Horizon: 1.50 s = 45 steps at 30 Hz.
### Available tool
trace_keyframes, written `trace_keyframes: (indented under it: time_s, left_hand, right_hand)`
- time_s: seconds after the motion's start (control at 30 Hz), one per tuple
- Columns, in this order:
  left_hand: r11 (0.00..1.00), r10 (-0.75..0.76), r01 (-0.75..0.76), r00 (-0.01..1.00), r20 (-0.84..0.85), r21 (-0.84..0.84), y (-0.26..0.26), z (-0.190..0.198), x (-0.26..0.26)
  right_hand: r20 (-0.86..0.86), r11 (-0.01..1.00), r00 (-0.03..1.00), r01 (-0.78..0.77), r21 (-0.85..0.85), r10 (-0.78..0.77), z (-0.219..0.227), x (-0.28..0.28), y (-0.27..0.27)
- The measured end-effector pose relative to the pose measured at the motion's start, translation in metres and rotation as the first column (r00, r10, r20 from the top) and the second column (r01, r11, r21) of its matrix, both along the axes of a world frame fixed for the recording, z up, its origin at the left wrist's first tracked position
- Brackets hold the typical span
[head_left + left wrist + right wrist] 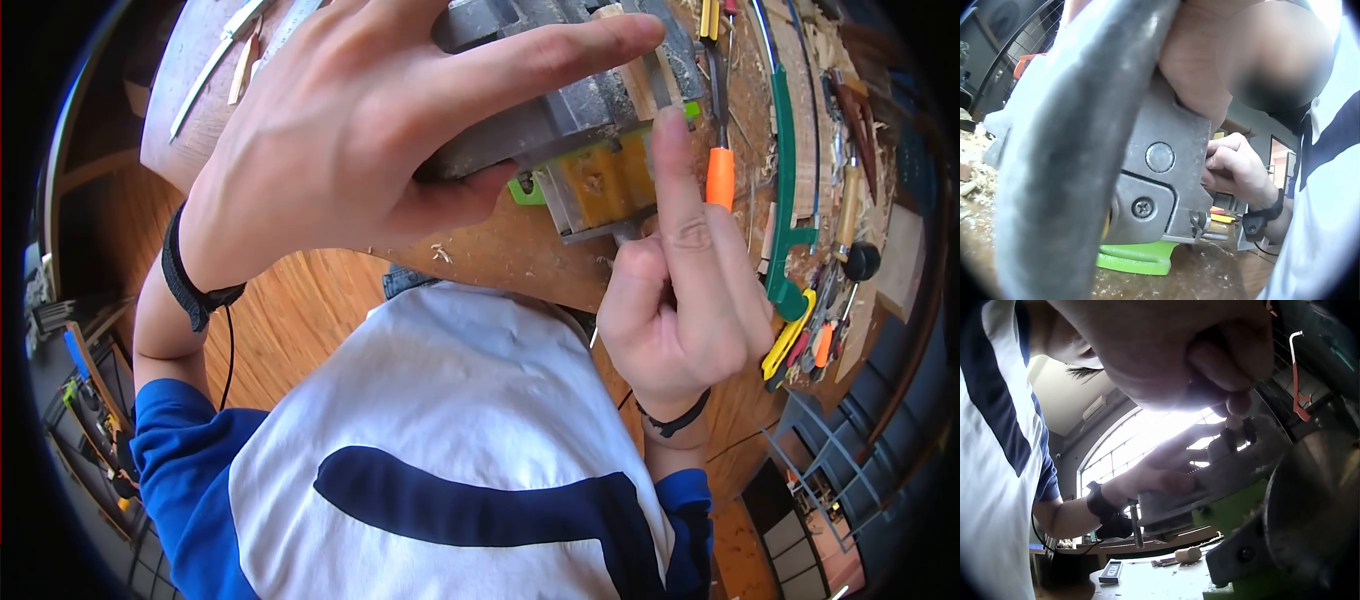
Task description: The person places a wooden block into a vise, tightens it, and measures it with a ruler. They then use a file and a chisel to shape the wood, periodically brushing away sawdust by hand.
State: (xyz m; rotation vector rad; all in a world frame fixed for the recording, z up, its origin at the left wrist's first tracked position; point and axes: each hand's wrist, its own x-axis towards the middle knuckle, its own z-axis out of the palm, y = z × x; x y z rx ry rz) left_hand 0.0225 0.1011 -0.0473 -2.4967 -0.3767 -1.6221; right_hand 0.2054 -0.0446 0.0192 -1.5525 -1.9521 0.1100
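Observation:
A grey metal vise [575, 115] with a yellow part and green pieces below holds a narrow pale wood strip [637, 88] between its jaws. The left hand [340, 120] is spread over the vise, thumb on its near side, index finger stretched across the strip's upper part. The right hand [690, 300] has its index finger straight, with the tip at the strip's near end; its other fingers are curled. In the left wrist view, the vise's side [1160, 181] stands close, the right hand [1241, 165] behind it. The right wrist view shows the left hand [1166, 469] on the vise.
Right of the vise lie an orange-handled tool [720, 178], a green-framed saw [785, 190], a yellow cutter [790, 335] and other hand tools. Wood shavings [440, 253] are scattered on the bench. A pale board [185, 90] with metal strips lies at the upper left.

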Motion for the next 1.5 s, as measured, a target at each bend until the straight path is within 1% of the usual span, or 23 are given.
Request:
trace_keyframes:
  time_s: [0.03,0.07,0.1,0.13,0.2,0.23,0.33,0.43,0.53,0.63,0.73,0.83,0.93,1.03,1.07,1.1,1.13,1.2,1.23,1.33,1.4,1.43,1.5]
  left_hand:
    - [1.0,0.011,-0.011,1.0,0.023,0.014,0.0,0.0,0.0]
    - [0.999,-0.012,0.006,0.985,-0.173,-0.034,0.0,0.008,-0.007]
    - [0.996,-0.041,0.012,0.932,-0.36,-0.085,0.0,0.026,-0.02]
    - [0.991,-0.079,0.006,0.844,-0.53,-0.137,-0.001,0.043,-0.027]
    - [0.987,-0.14,0.07,0.802,-0.581,-0.142,-0.007,0.074,-0.022]
    - [0.984,-0.172,0.103,0.777,-0.606,-0.147,-0.012,0.082,-0.019]
    - [0.934,-0.162,-0.086,0.762,-0.627,-0.347,-0.023,0.09,-0.017]
    - [0.93,-0.041,-0.173,0.829,-0.557,-0.325,-0.032,0.068,-0.021]
    - [0.93,-0.031,-0.159,0.866,-0.5,-0.332,-0.03,0.063,-0.019]
    - [0.932,-0.025,-0.206,0.784,-0.621,-0.298,-0.032,0.076,-0.022]
    - [0.991,-0.088,0.012,0.815,-0.573,-0.135,-0.005,0.052,-0.029]
    - [0.994,-0.066,0.005,0.814,-0.577,-0.108,0.001,0.05,-0.028]
    - [0.976,-0.097,-0.044,0.789,-0.607,-0.214,-0.005,0.055,-0.029]
    - [0.978,-0.207,0.164,0.803,-0.559,-0.126,-0.007,0.085,-0.015]
    - [0.987,-0.156,0.108,0.831,-0.534,-0.121,-0.005,0.073,-0.018]
    - [0.992,-0.101,0.048,0.856,-0.507,-0.116,-0.001,0.051,-0.023]
    - [0.993,-0.044,-0.013,0.878,-0.477,-0.115,0.001,0.038,-0.026]
    - [0.978,-0.149,0.054,0.854,-0.498,-0.2,0.001,0.037,-0.028]
    - [0.966,-0.204,0.087,0.839,-0.504,-0.245,0.001,0.037,-0.028]
    - [0.993,-0.107,0.05,0.783,-0.612,-0.11,0.002,0.052,-0.029]
    - [0.988,-0.118,0.018,0.735,-0.668,-0.155,0.002,0.057,-0.031]
    - [0.984,-0.124,-0.001,0.709,-0.694,-0.178,0.0,0.06,-0.033]
    - [0.97,-0.171,0.02,0.766,-0.62,-0.243,-0.008,0.072,-0.026]
  right_hand:
    - [0.004,1.0,1.0,0.0,-0.005,0.0,0.0,0.001,-0.001]
    - [0.009,1.0,1.0,-0.001,-0.01,0.001,-0.001,0.001,-0.001]
    - [0.019,1.0,1.0,0.004,-0.019,-0.003,-0.001,0.002,-0.003]
    - [0.03,1.0,1.0,0.008,-0.028,-0.007,-0.001,0.003,-0.008]
    - [0.035,0.999,0.999,0.012,-0.034,-0.01,-0.003,0.005,-0.015]
    - [0.027,0.999,1.0,0.014,-0.029,-0.013,-0.005,0.005,-0.018]
    - [0.03,1.0,1.0,0.009,-0.026,-0.008,-0.004,0.007,-0.021]
    - [0.034,0.999,0.999,0.004,-0.033,-0.003,-0.003,0.007,-0.021]
    - [0.049,0.999,0.998,0.028,-0.029,-0.026,-0.002,0.002,-0.019]
    - [0.035,0.998,0.999,0.043,-0.034,-0.042,0.0,-0.002,-0.011]
    - [0.017,0.999,0.999,0.033,-0.033,-0.032,0.003,-0.002,-0.003]
    - [0.025,1.0,1.0,0.011,-0.022,-0.01,0.006,-0.001,0.003]
    - [0.033,1.0,0.999,0.002,-0.024,-0.001,0.007,0.001,0.002]
    - [0.047,1.0,0.999,0.0,-0.03,0.002,0.007,0.001,-0.002]
    - [0.059,0.999,0.998,0.006,-0.034,-0.004,0.008,0.001,-0.002]
    - [0.072,0.999,0.997,0.01,-0.036,-0.007,0.009,0.0,-0.002]
    - [0.091,0.998,0.996,0.019,-0.063,-0.013,0.011,0.0,-0.004]
    - [0.13,0.992,0.991,0.039,-0.12,-0.023,0.016,0.0,-0.009]
    - [0.12,0.993,0.992,0.047,-0.113,-0.033,0.017,-0.002,-0.01]
    - [0.098,0.994,0.994,0.064,-0.093,-0.055,0.016,-0.006,-0.011]
    - [0.095,0.996,0.994,0.056,-0.076,-0.048,0.014,-0.007,-0.012]
    - [0.128,0.993,0.991,0.063,-0.099,-0.05,0.016,-0.007,-0.014]
    - [0.189,0.988,0.981,0.071,-0.139,-0.044,0.022,-0.007,-0.019]
